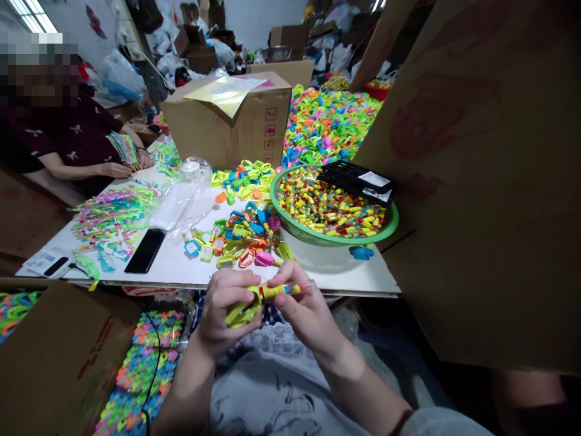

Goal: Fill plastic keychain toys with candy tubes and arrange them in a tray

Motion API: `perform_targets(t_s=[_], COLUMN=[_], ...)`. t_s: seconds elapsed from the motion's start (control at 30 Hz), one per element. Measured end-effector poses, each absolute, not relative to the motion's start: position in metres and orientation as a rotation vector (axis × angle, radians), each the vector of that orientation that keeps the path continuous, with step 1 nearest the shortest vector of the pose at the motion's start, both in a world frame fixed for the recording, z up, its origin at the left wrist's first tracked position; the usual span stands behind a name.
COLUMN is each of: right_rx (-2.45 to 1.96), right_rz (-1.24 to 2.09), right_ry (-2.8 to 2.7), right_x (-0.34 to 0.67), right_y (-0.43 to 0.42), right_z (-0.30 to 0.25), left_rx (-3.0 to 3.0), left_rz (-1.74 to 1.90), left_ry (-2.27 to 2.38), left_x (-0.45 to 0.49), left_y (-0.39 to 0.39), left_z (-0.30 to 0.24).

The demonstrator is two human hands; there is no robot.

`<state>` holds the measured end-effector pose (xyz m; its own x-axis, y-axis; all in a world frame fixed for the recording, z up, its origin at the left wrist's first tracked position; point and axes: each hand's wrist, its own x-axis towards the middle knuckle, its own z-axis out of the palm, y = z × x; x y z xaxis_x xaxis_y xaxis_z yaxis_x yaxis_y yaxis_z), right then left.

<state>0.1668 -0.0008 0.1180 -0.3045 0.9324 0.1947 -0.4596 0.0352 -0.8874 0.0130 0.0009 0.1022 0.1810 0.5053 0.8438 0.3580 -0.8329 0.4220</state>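
Note:
Close in front of my body, my left hand (230, 309) is closed around a yellow-green plastic toy piece (245, 310). My right hand (307, 312) pinches a small clear tube (290, 289) with a yellow end and colored candy-like beads inside. The tube's yellow end meets the toy piece, with a bit of red at the joint. Whether the two are locked together I cannot tell. Just beyond my hands lies a loose pile of colorful plastic toy pieces (240, 233) on the white table (181, 272).
A green basket (333, 237) full of small tubes stands at right, a black tray (356, 181) on its rim. Behind are a cardboard box (227, 127) and a large toy heap (331, 121). A phone (145, 251) lies left. Across the corner, a person (68, 133) holds thin colorful strips.

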Motion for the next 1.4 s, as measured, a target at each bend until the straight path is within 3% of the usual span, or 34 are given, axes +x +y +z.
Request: perform_targets(t_s=[0.23,0.43,0.63,0.8,1.07,1.4], right_rx=[-0.793,-1.123,-1.366,-1.342,-1.272,-1.542], right_rz=[1.639,1.222,0.85,0.878,0.773,0.484], right_ry=[-1.443,-1.937,-2.405,-2.198,-1.936,-1.801], right_x=[0.171,0.177,0.165,0.164,0.186,0.174], right_y=[0.03,0.037,0.031,0.038,0.054,0.146], right_z=[0.073,0.033,0.023,0.007,-0.02,-0.002], left_rx=[2.002,1.814,1.525,1.641,1.846,1.875], left_rz=[1.398,1.065,1.174,1.309,1.257,1.287], left_ry=[1.179,1.522,1.481,1.418,1.723,2.07], left_x=[-0.013,-0.037,-0.015,-0.009,-0.053,-0.114], left_y=[0.001,-0.003,0.006,0.014,0.009,0.066], left_z=[0.058,0.013,-0.005,-0.012,-0.044,-0.063])
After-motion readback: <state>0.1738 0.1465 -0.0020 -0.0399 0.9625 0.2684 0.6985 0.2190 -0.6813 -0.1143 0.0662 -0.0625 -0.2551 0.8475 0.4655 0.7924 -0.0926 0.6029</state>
